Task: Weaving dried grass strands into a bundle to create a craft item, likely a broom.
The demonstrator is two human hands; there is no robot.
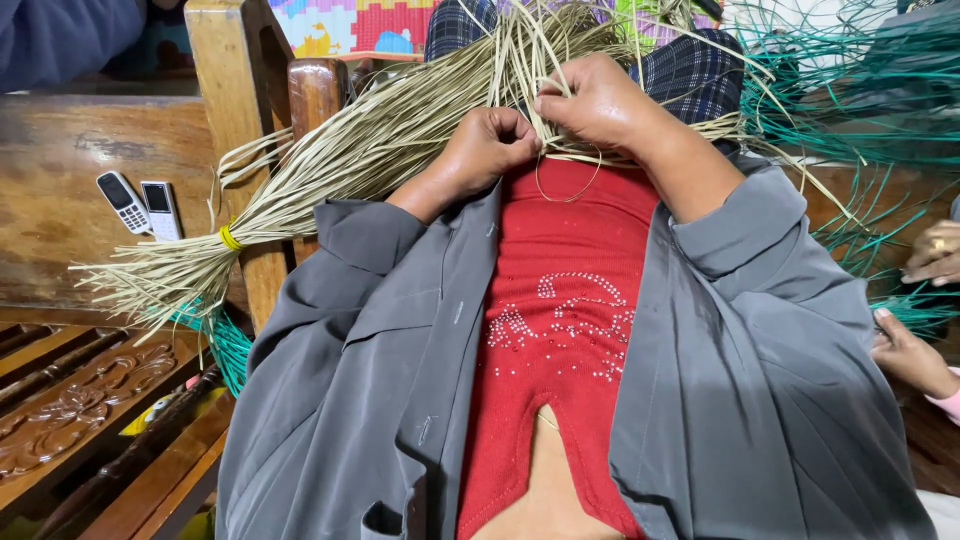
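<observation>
Our left hand (487,143) is curled into a fist, fingers pressed together on a few pale straw strands (400,130) where the bundle crosses our lap. Closed this way it seems to pin the fibres in place. Just beside it, almost touching, our right hand (597,103) has its fingertips pinched on a thin strand, with the knuckles raised. A single strand loop (567,190) hangs below both hands against our red top (560,300), which suggests the two hands are working one fibre between them.

The straw bundle fans away to the left of the left hand and is bound with a yellow band (230,238) near its far end. The band likely keeps the loose ends from scattering while only the near part is handled. The bundle rests across the wooden armrest (240,90) on that side, so its weight is carried there and not by our hands.

Further left of the left hand, two small mobile phones (142,205) lie on the wooden surface (60,200), well apart from the straw. To the right of the right hand, green strands (850,100) spread out, and another person's hands (925,300) sit near them at the edge of view. Our grey jacket (760,350) hangs open on both sides.
</observation>
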